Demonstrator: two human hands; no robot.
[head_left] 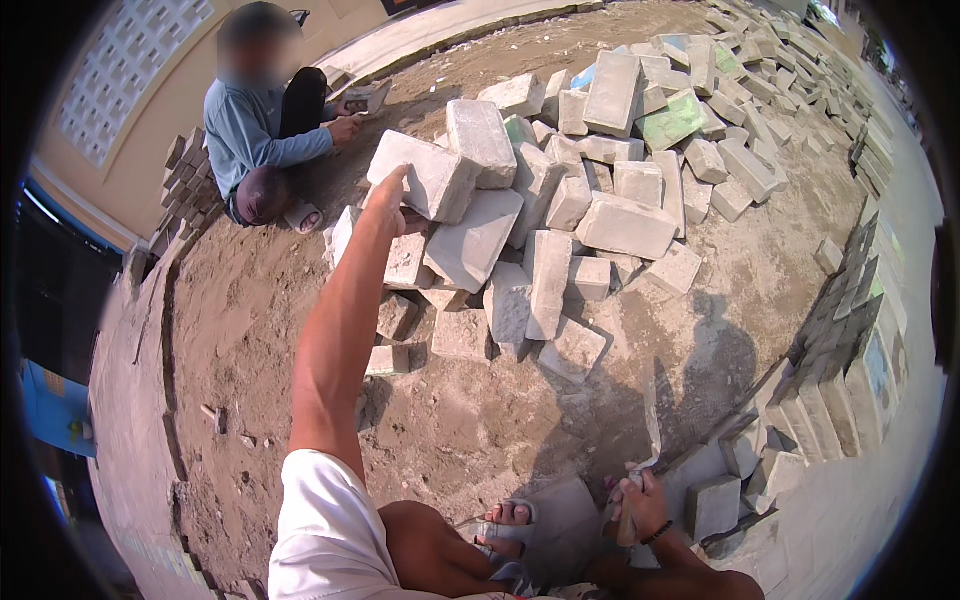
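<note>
- White sleeve (330,520) covers our upper left arm at the lower edge, and close by, our bare toes (507,514) show in sandals.
- Our right hand (640,508) is closed around the handle of a trowel (653,410), whose narrow-looking blade points away from us; a dark bracelet (659,532) circles that wrist.
- Just to the right of this hand we see a loose grey block (714,505) on the ground, and past it a row of blocks (822,412) stands packed side by side.
- Ahead of us lies brown soil (250,340), with a shadow (720,345) of a head and shoulders cast on it.
- Our left hand (394,205), arm stretched out, grips the near left edge of a pale block (425,172) on top of the heap; we cannot tell whether the block is lifted clear.
- Touching or just beside that block is another tilted one, and the heap of blocks (625,225) spreads behind and rightward, a few faces painted green or blue.
- Beyond, at left, a co-worker (250,130) in a blue top crouches near a stack of blocks (190,180), before a beige wall (170,125).
</note>
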